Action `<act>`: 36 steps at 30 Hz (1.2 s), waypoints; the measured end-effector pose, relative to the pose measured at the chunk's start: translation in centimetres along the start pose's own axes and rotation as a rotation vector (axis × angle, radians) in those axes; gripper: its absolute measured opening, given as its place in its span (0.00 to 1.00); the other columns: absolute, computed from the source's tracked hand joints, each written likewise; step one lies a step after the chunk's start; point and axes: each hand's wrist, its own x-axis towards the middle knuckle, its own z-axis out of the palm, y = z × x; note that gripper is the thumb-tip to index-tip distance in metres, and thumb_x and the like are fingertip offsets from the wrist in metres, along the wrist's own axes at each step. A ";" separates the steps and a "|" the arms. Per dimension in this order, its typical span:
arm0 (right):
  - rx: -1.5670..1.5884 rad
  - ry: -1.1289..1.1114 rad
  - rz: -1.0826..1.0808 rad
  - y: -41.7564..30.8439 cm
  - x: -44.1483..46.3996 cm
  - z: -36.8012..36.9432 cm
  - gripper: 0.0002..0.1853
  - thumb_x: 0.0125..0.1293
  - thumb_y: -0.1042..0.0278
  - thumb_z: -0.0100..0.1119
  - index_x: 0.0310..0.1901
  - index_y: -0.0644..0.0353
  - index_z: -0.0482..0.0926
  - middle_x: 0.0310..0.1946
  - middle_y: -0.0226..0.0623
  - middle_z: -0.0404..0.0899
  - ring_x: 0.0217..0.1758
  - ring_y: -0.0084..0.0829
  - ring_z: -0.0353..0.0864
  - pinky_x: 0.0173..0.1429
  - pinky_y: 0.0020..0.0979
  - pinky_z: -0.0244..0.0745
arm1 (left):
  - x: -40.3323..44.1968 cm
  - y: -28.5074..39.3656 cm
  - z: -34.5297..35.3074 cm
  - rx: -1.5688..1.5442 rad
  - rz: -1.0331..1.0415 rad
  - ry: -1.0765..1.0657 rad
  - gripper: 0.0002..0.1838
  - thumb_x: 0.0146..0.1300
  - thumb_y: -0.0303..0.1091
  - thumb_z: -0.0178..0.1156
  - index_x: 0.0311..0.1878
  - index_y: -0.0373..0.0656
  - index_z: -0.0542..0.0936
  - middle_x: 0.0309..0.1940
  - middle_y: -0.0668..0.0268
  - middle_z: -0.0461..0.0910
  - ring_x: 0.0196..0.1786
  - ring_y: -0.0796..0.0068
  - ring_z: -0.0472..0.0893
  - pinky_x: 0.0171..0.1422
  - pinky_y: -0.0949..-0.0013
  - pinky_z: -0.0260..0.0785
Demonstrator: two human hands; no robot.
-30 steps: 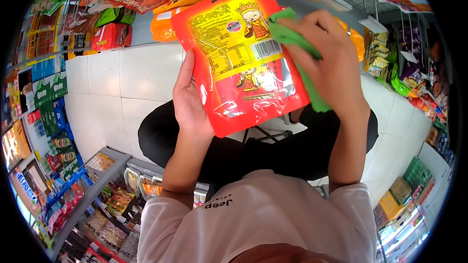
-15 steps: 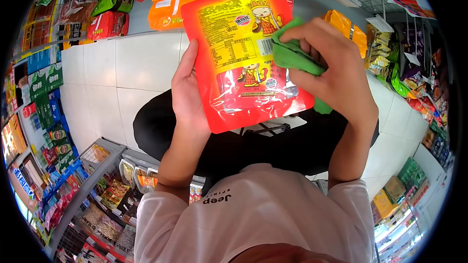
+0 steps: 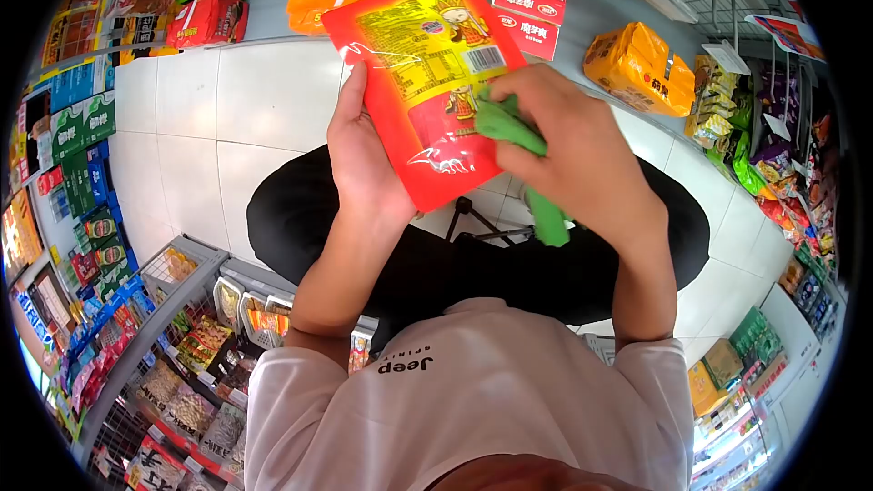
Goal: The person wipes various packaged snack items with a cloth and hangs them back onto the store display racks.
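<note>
A red and yellow snack packet (image 3: 423, 82) is held up in front of me, tilted, with its printed side and barcode facing the camera. My left hand (image 3: 364, 145) grips it along the left edge and lower corner, thumb on the near face and the other fingers hidden behind. A crumpled green cloth (image 3: 511, 127) is bunched in my right hand (image 3: 577, 141), whose fingers press it on the packet's lower right part. One end of the cloth hangs below that hand.
A grey shelf (image 3: 582, 14) ahead bears red boxes (image 3: 529, 14), an orange packet (image 3: 641, 68) and other bagged snacks. Racks of goods stand on both sides. My black-trousered legs (image 3: 300, 209) are spread above the white tiled floor (image 3: 182, 118).
My right hand and the cloth have moved down and left over the packet. The packet has shifted slightly left and tilted. More of the shelf, including the red boxes, now shows.
</note>
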 end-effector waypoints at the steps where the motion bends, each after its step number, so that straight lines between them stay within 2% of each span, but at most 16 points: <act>1: 0.044 -0.012 0.003 -0.3 0.0 0.4 0.20 0.59 0.72 0.69 0.53 0.57 0.77 0.40 0.43 0.79 0.39 0.46 0.84 0.43 0.41 0.79 | 0.2 -0.2 -0.2 -0.016 0.009 -0.004 0.30 0.86 0.51 0.42 0.78 0.40 0.66 0.75 0.51 0.72 0.74 0.50 0.76 0.78 0.45 0.70; 8: 0.234 0.032 -0.123 -2.9 -0.4 3.6 0.22 0.60 0.71 0.72 0.56 0.56 0.80 0.41 0.40 0.80 0.43 0.43 0.85 0.47 0.38 0.80 | 0.3 -0.7 0.8 0.073 0.047 0.041 0.30 0.85 0.52 0.39 0.77 0.40 0.69 0.73 0.52 0.76 0.72 0.52 0.78 0.79 0.49 0.69; 11: 0.231 0.156 -0.107 -2.3 0.0 2.3 0.21 0.62 0.70 0.72 0.58 0.57 0.83 0.42 0.40 0.81 0.45 0.40 0.85 0.49 0.36 0.79 | 0.8 -0.7 0.3 0.067 0.019 0.032 0.31 0.85 0.53 0.39 0.78 0.40 0.67 0.74 0.52 0.74 0.73 0.52 0.77 0.79 0.47 0.68; 12: 0.277 0.220 -0.062 -1.7 0.3 1.7 0.19 0.65 0.69 0.71 0.58 0.58 0.84 0.43 0.40 0.81 0.44 0.36 0.84 0.49 0.34 0.78 | 0.9 -0.7 -0.2 0.018 -0.004 -0.009 0.31 0.85 0.53 0.39 0.78 0.41 0.67 0.75 0.53 0.74 0.73 0.52 0.78 0.79 0.45 0.68; 13: 0.181 0.311 -0.062 -1.5 0.6 0.5 0.17 0.69 0.70 0.69 0.58 0.61 0.84 0.44 0.37 0.81 0.45 0.32 0.83 0.49 0.32 0.78 | 0.9 -0.8 -0.4 -0.032 -0.028 -0.050 0.31 0.85 0.53 0.39 0.78 0.41 0.66 0.75 0.53 0.73 0.72 0.52 0.78 0.79 0.44 0.68; 14: 0.257 0.362 0.011 -1.0 0.6 -0.5 0.19 0.67 0.70 0.69 0.59 0.60 0.84 0.45 0.45 0.82 0.47 0.42 0.84 0.51 0.37 0.79 | 0.7 -0.9 -0.2 0.013 -0.025 -0.022 0.31 0.85 0.53 0.39 0.79 0.42 0.65 0.76 0.53 0.72 0.73 0.51 0.78 0.78 0.40 0.70; 17: 0.032 0.468 0.003 0.7 0.3 -3.9 0.18 0.68 0.74 0.67 0.59 0.61 0.84 0.45 0.43 0.83 0.45 0.38 0.84 0.49 0.35 0.78 | 0.3 -0.9 0.6 0.057 -0.038 -0.029 0.31 0.85 0.52 0.40 0.80 0.42 0.65 0.75 0.53 0.73 0.74 0.50 0.77 0.77 0.39 0.71; 23: -0.070 0.340 -0.023 0.7 0.1 -2.5 0.16 0.67 0.71 0.68 0.56 0.62 0.84 0.44 0.44 0.82 0.42 0.45 0.84 0.47 0.41 0.78 | 0.1 -1.0 0.6 0.030 -0.049 -0.035 0.31 0.84 0.52 0.42 0.78 0.41 0.67 0.74 0.54 0.74 0.73 0.50 0.78 0.77 0.41 0.71; 24: -0.049 0.321 -0.019 0.7 0.2 -1.6 0.15 0.67 0.69 0.68 0.55 0.61 0.84 0.43 0.46 0.81 0.44 0.49 0.84 0.47 0.43 0.79 | 0.0 -1.1 0.6 0.017 -0.044 -0.029 0.31 0.84 0.52 0.42 0.78 0.41 0.68 0.74 0.53 0.75 0.73 0.51 0.78 0.77 0.42 0.72; 27: -0.028 0.241 0.031 0.4 0.2 0.6 0.15 0.68 0.69 0.68 0.54 0.62 0.83 0.43 0.46 0.81 0.45 0.51 0.84 0.47 0.45 0.79 | 0.0 -1.5 0.7 0.006 -0.006 -0.014 0.31 0.84 0.53 0.43 0.75 0.39 0.70 0.71 0.54 0.77 0.71 0.53 0.79 0.76 0.46 0.72; 28: -0.080 0.272 -0.030 0.7 0.4 1.4 0.15 0.69 0.70 0.67 0.54 0.63 0.81 0.44 0.46 0.80 0.45 0.52 0.84 0.48 0.46 0.80 | -0.2 -1.8 0.8 0.020 0.022 -0.007 0.30 0.84 0.53 0.43 0.75 0.39 0.71 0.70 0.54 0.78 0.70 0.53 0.80 0.76 0.47 0.73; 30: -0.061 0.264 -0.016 0.8 0.5 2.1 0.15 0.69 0.70 0.67 0.55 0.64 0.81 0.45 0.47 0.80 0.45 0.53 0.84 0.48 0.47 0.79 | -1.0 -2.2 1.3 0.036 0.050 -0.025 0.29 0.84 0.51 0.41 0.72 0.39 0.73 0.67 0.53 0.80 0.66 0.57 0.82 0.72 0.52 0.75; 33: 0.059 0.228 0.060 0.4 0.5 1.7 0.15 0.71 0.71 0.64 0.56 0.65 0.79 0.48 0.51 0.79 0.49 0.55 0.83 0.53 0.47 0.78 | -0.4 -2.8 0.5 0.229 0.088 0.077 0.28 0.85 0.49 0.40 0.73 0.38 0.73 0.65 0.53 0.81 0.65 0.59 0.83 0.70 0.55 0.77; 34: 0.111 0.227 0.082 0.2 0.5 1.5 0.15 0.72 0.71 0.63 0.57 0.66 0.78 0.49 0.52 0.79 0.51 0.56 0.83 0.54 0.47 0.78 | -0.3 -2.7 0.0 0.184 0.017 -0.069 0.27 0.85 0.47 0.40 0.75 0.39 0.70 0.65 0.54 0.80 0.65 0.62 0.83 0.68 0.57 0.78; 35: 0.171 0.232 0.100 0.1 0.6 1.5 0.15 0.72 0.71 0.62 0.57 0.66 0.78 0.49 0.53 0.79 0.52 0.57 0.82 0.55 0.47 0.78 | -0.6 -3.5 0.2 0.298 0.065 0.043 0.26 0.86 0.43 0.42 0.78 0.41 0.67 0.68 0.55 0.78 0.67 0.63 0.81 0.70 0.58 0.76; 36: 0.195 0.252 0.099 0.2 0.7 1.7 0.15 0.74 0.70 0.60 0.57 0.66 0.77 0.50 0.55 0.79 0.54 0.58 0.82 0.57 0.46 0.77 | -0.7 -3.9 0.4 0.350 0.108 0.031 0.25 0.86 0.41 0.43 0.79 0.42 0.65 0.70 0.57 0.76 0.69 0.65 0.80 0.72 0.59 0.74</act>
